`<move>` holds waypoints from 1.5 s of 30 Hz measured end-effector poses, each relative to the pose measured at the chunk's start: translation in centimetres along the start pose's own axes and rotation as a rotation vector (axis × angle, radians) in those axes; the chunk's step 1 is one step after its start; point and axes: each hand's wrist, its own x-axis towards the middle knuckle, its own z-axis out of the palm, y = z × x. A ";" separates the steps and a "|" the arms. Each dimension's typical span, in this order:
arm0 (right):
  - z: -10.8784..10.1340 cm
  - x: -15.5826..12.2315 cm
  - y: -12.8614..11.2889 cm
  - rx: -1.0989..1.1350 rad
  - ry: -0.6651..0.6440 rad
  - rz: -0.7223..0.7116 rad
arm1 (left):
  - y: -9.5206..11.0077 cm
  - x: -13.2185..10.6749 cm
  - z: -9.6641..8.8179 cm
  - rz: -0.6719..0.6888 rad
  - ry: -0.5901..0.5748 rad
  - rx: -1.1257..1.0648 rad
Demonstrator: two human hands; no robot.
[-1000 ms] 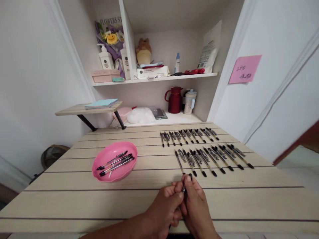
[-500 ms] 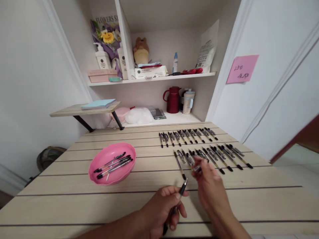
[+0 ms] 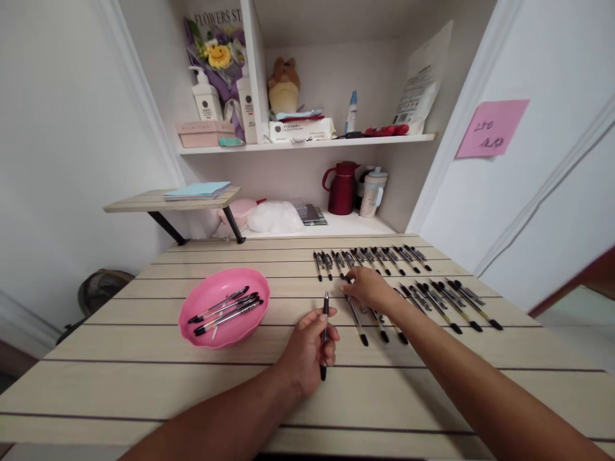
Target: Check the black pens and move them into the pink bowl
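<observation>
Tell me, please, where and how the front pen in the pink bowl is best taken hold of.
I would pinch the front pen at mid-barrel, from above and the near side, with the pinch square across its slant. It is slim and straight and lies slantwise in the pink bowl, and the other pens crowd its far side.

Black pen (image 3: 326,312), tip (image 3: 327,295) apparently silver

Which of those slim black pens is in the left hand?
The slim black pen with the silver tip, gripped in the left hand; other pens in clear view lie in the round pink plastic bowl or rowed on the pale wooden table.
</observation>
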 end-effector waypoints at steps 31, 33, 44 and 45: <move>1.8 1.7 -2.1 -0.288 -0.108 -0.079 | 0.2 0.6 -0.4 -0.014 -0.013 -0.050; 1.4 1.7 -1.9 -0.248 -0.083 -0.073 | 0.2 0.6 -0.4 -0.017 -0.012 -0.047; -0.5 -0.3 -1.5 0.252 -0.090 -0.032 | 0.0 0.8 -0.4 -0.015 -0.025 -0.048; -0.2 -0.9 -1.7 0.390 -0.118 -0.023 | -0.1 0.8 -0.4 -0.014 -0.026 -0.050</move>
